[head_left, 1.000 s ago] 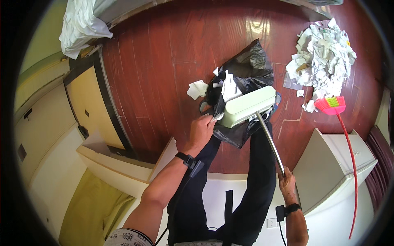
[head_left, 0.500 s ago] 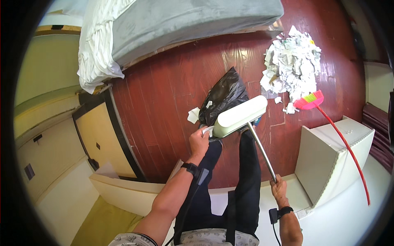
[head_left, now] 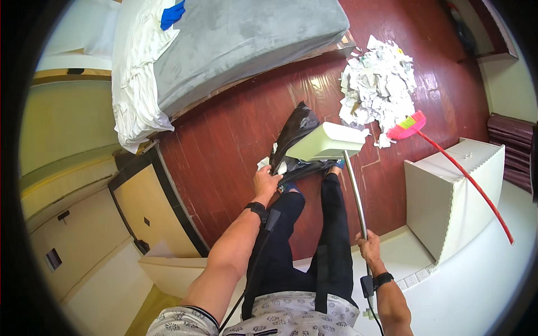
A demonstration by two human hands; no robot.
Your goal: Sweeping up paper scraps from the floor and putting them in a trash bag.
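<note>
A person's right hand (head_left: 368, 249), at the lower right of the frame, wraps firmly around the metal handle (head_left: 355, 193) of a pale green dustpan (head_left: 320, 144), which tilts at centre over a crumpled black plastic bag (head_left: 296, 130). The left hand (head_left: 267, 183), just left of centre, has its fingers drawn together on the bag's near edge; whether a white scrap is pinched there too is hard to tell at this size. The dustpan looks to be light, stiff plastic, but its body, at the far end of a long, smooth handle, would likely tip or twist in a loose grip, so a full-fist hold high on the handle suits it. The bag appears thin, limp and a little slippery, prone to tearing, and best taken by its rim. Torn paper (head_left: 378, 81), probably feather-light, lies heaped at upper right beside a pink-headed broom (head_left: 408, 125).
</note>
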